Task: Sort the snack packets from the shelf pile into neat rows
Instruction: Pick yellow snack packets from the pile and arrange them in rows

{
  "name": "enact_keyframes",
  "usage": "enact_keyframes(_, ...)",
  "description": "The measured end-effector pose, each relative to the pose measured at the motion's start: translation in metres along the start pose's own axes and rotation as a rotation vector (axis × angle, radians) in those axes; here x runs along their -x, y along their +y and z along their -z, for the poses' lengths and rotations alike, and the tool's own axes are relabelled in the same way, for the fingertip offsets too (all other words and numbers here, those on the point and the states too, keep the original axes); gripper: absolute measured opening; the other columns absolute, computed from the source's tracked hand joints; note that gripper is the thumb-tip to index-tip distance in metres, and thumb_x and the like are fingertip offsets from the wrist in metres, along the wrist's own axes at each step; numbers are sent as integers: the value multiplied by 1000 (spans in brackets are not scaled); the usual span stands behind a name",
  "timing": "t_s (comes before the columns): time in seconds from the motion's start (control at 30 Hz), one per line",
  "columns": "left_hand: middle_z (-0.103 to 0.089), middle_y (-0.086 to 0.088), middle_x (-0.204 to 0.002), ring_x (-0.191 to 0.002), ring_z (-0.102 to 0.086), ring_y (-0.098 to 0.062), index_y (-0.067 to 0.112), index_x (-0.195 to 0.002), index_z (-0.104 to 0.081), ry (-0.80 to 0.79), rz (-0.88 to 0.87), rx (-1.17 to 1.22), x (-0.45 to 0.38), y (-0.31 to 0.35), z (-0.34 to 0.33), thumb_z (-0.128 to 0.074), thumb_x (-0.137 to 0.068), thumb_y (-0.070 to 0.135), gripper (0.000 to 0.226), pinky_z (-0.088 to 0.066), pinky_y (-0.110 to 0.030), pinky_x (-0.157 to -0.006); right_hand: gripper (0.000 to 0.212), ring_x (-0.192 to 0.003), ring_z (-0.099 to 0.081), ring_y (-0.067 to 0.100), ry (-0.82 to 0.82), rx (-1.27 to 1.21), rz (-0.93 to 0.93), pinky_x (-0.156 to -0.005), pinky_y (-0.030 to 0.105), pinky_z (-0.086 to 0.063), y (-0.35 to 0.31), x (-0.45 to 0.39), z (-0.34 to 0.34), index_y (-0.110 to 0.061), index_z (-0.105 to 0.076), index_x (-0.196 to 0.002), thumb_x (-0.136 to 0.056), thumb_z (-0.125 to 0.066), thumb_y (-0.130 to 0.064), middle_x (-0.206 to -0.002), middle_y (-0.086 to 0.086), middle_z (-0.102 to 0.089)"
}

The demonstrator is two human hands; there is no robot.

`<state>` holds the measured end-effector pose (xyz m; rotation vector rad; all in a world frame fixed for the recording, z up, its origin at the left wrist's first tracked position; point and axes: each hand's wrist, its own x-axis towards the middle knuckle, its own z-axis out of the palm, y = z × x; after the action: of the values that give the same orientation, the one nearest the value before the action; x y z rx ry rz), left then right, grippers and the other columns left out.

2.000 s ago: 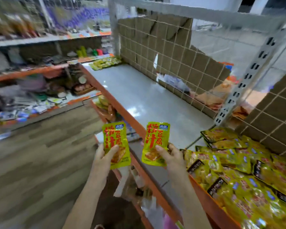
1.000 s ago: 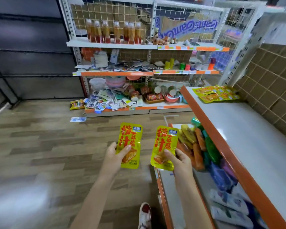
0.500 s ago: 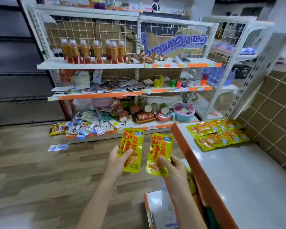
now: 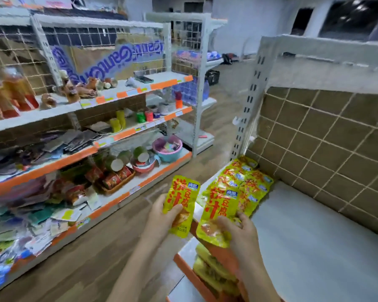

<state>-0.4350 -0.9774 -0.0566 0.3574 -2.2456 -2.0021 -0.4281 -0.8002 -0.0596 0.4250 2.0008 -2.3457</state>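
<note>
My left hand (image 4: 162,216) grips a yellow snack packet (image 4: 181,204) with red lettering, held upright over the aisle floor. My right hand (image 4: 238,232) pinches a second yellow packet (image 4: 218,214) by its lower end, at the orange front edge of the white shelf (image 4: 303,243). Just beyond it, several matching yellow packets (image 4: 247,184) lie overlapping in rows at the shelf's far left corner, against the brown gridded back panel.
More yellow packets (image 4: 212,271) lie on the lower shelf below my right hand. Across the wooden aisle floor (image 4: 92,258) stands a shelving unit (image 4: 79,138) crowded with bottles, cans, bowls and loose packets. A white perforated upright (image 4: 247,110) bounds the shelf's far end.
The view has swung right and closer to the shelf end. Both hands, each still holding a packet, now sit near the laid rows; the right packet overlaps the shelf edge.
</note>
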Motion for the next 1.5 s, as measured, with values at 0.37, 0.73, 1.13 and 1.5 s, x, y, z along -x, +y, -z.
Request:
enact_keyframes(0.37,-65,3,-81,-82,-64,-17,26,-83,-52,-411,-148,-411,-83,-10,-47,-53,-83,45,19,-51,-37,-78,11,-66,-60,13,601,326,24,-51,10,-39,8,-19,-15,-16,-58,-82,-86,-67,-18,-68,-5,-63)
enact_keyframes(0.73,-51,5,-115,-114,-47,-17,22,-111,-40,-366,-448,-1090,-78,-9,-52,-31,-96,53,36,-37,-31,-88,29,-98,-53,17,616,842,33,-76,25,-38,18,-15,-24,-16,-54,-118,-91,-59,-26,-101,-2,-54)
enact_keyframes(1.13,-43,-3,-132,-116,-57,-24,25,-137,-42,-703,-771,-1026,-95,-13,-37,-45,-72,62,75,-52,-33,-82,72,-131,-27,18,460,1239,-51,-101,27,-33,4,-6,-15,-28,1,-150,-96,-43,-47,-143,-2,-20)
enact_keyframes(1.5,3,6,-155,-144,1,-14,34,-149,-3,-775,-740,-971,-93,-11,-43,-46,-90,56,76,-10,-24,-114,70,-145,3,12,213,1323,36,-115,33,-13,12,-3,-10,-41,3,-148,-95,-40,-52,-157,-15,11)
